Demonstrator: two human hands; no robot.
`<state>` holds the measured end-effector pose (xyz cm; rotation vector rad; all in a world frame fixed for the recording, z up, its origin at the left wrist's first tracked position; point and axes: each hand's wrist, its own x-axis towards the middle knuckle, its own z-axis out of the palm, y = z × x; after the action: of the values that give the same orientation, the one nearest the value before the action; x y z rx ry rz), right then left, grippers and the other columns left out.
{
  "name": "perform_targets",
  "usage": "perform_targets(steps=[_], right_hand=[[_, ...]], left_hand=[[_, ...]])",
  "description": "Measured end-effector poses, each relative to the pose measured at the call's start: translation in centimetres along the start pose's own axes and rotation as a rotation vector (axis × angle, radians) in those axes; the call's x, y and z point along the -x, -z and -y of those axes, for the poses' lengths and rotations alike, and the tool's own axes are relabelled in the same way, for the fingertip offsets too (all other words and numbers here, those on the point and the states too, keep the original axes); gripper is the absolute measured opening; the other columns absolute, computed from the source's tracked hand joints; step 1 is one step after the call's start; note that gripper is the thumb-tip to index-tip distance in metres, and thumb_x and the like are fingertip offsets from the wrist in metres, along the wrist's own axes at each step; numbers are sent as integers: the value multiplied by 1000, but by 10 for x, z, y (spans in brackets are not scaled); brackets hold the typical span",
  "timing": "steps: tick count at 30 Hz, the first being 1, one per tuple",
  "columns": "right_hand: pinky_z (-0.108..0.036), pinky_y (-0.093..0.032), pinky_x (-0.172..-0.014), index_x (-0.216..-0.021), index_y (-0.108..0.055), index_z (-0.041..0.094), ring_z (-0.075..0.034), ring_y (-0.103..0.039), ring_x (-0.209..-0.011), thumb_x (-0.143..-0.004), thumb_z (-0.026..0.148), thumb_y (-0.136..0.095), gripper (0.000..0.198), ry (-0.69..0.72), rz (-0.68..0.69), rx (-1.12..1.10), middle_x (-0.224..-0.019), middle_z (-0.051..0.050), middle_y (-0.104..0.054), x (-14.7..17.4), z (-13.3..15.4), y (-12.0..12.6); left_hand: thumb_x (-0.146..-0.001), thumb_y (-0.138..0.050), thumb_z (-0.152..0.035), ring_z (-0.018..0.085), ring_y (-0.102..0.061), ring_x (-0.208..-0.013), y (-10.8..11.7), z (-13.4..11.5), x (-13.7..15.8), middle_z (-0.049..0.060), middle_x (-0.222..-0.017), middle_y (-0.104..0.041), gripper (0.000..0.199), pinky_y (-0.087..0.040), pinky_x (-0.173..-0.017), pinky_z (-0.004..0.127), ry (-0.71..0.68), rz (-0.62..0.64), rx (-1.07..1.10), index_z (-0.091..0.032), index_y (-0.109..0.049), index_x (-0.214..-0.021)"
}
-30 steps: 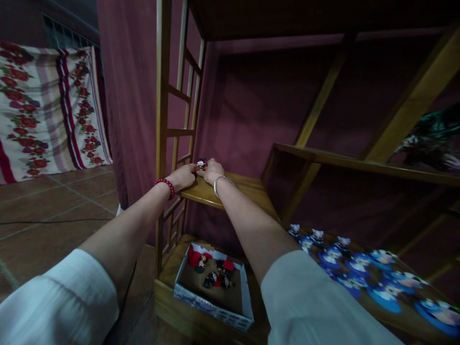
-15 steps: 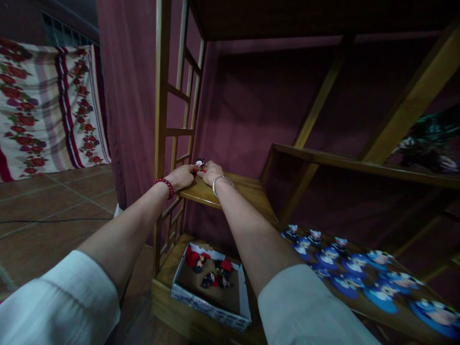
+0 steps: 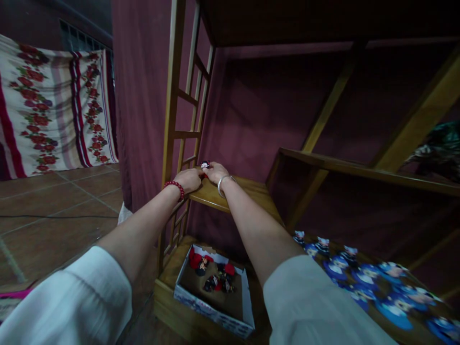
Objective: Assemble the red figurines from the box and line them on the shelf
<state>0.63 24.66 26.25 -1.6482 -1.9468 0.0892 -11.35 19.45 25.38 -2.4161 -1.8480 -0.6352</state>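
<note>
A big wooden shelf [image 3: 251,191] fills the middle and right of the frame. A box [image 3: 212,314] sits at the bottom middle; the marks on its side are too blurry to read. Left of center, the left hand [image 3: 189,180] curls in, but I cannot tell its grip. The right hand [image 3: 217,172] seems to pinch a small doll [image 3: 205,165] between them. They seem to be placing it; letting go calls for slow, soft fingers.

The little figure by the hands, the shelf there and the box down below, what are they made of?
The figure could be painted plastic, going by its white and dark patches, but it's too small to be sure. The shelf looks like varnished wood: yellow-brown, with a gleam along its front edge. The box looks like cardboard: thin walls, printed outside.
</note>
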Motion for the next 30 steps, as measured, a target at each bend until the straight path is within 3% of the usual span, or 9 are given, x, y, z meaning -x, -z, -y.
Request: perform_targets(steps=[12,30], right_hand=[[-19,-41,-59,-85,-64,19,-12,-60,-70,-62,25,-65,24,-16,-65,-176,-78,-1,-66,-17,-6,-10],[-19,-43,-65,-84,-63,20,-11,-58,-72,-58,24,-68,27,-55,-98,-231,-77,2,-64,-18,-13,-15]], left_hand=[[-72,-42,-19,21,-57,-99,-1,0,-1,5,-110,-62,44,-44,-81,28,-19,-5,-34,-27,-58,-112],[-72,-42,-22,20,-58,-98,0,0,2,1,-109,-63,44,-44,-79,27,-5,-17,-16,-32,-56,-113]])
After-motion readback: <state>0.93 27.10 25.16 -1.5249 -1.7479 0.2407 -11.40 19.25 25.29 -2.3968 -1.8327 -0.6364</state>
